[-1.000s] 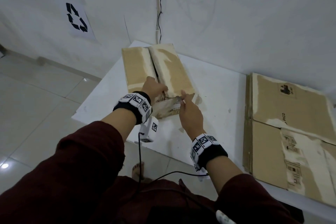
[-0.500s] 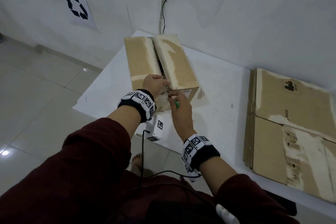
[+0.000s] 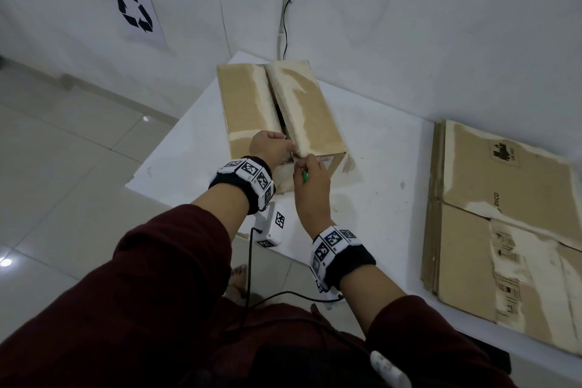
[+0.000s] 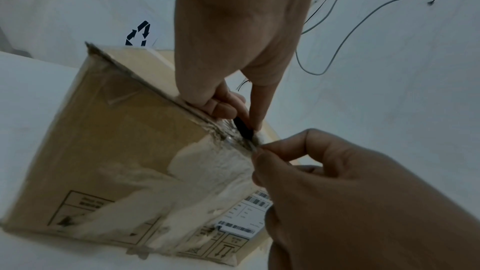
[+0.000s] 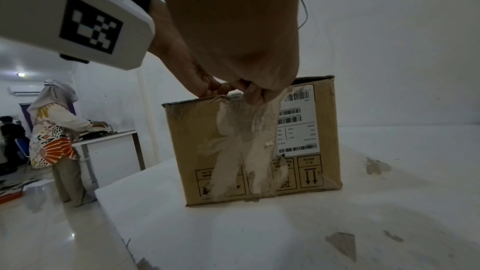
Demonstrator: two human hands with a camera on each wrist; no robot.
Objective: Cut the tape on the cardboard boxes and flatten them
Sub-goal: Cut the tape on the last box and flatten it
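Both hands closer together now: left hand [image 3: 271, 148] curls on box [image 3: 302, 110] edge, steadying; right hand [image 3: 310, 181] pinches cutter [image 3: 304, 176] at tape [image 4: 233, 134].

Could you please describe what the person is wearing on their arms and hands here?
Both arms wear dark maroon long sleeves, pushed up the forearms. Each wrist carries a black band ringed with white blocks bearing black-and-white square markers. A white camera module hangs beneath the left wrist, with a thin black cable trailing down. The hands are bare.

sleeves: dark maroon long sleeves [image 3: 151, 277], lower frame | wrists: black fabric wristbands [image 3: 352, 264] carrying white blocks with black square-pattern markers [image 3: 330, 241] | cable: thin black cable [image 3: 250, 264], lower centre
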